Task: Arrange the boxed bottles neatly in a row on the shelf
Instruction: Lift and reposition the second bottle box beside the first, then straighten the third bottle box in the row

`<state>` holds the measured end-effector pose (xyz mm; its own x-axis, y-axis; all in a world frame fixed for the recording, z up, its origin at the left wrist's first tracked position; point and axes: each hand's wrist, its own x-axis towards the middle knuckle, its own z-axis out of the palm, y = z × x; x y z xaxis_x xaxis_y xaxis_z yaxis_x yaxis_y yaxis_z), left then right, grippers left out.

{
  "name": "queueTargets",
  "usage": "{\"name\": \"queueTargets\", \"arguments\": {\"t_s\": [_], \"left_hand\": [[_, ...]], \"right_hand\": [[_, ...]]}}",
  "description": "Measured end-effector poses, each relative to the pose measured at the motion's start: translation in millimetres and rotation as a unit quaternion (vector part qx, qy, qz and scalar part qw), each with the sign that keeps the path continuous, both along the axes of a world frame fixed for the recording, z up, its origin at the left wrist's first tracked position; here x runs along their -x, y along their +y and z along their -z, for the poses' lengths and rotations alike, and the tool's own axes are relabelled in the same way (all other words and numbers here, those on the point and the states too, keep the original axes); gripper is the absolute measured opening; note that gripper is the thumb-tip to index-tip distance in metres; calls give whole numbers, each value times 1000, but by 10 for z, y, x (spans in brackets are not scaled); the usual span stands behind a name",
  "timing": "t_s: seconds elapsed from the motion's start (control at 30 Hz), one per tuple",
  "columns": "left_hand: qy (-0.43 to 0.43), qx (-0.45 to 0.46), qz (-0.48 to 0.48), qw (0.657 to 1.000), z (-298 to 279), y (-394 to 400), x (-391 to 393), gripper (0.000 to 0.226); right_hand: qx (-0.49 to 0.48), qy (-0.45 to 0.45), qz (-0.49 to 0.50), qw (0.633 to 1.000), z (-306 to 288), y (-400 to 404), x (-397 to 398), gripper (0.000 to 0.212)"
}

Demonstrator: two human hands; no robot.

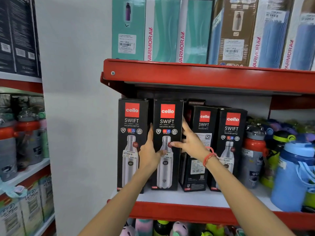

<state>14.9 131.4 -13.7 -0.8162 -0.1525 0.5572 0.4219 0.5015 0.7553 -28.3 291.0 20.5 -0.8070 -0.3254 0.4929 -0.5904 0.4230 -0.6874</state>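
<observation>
Several black Cello Swift boxes stand upright on the white shelf [204, 199] with a red front edge. Both of my hands grip the second box from the left [167, 121]. My left hand [150, 150] presses its left side, fingers slipped into the gap beside the leftmost box [131, 123], thumb on the front. My right hand [190, 140] holds its right side, thumb on the front, fingers behind the edge. To the right stand a smaller box turned sideways [202, 126] and another front-facing box [232, 126], both set a little further back.
Loose bottles crowd the shelf's right end: a red-capped grey one [254, 150] and a blue one [293, 176]. The red shelf above [204, 77] carries tall Varmora boxes. A white wall is at left, and another rack of bottles at the far left.
</observation>
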Motion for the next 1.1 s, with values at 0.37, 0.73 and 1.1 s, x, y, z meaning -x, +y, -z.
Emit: {"name": "queueTargets", "arguments": {"t_s": [0.37, 0.73, 1.1], "left_hand": [[-38, 113, -119, 986, 34, 116, 103, 90], [153, 143, -127, 970, -22, 351, -200, 47], [88, 61, 8, 994, -62, 455, -394, 55]], "right_hand": [[70, 182, 213, 957, 122, 25, -142, 51], [-29, 40, 392, 919, 294, 133, -275, 117], [124, 38, 154, 979, 85, 982, -661, 125]]}}
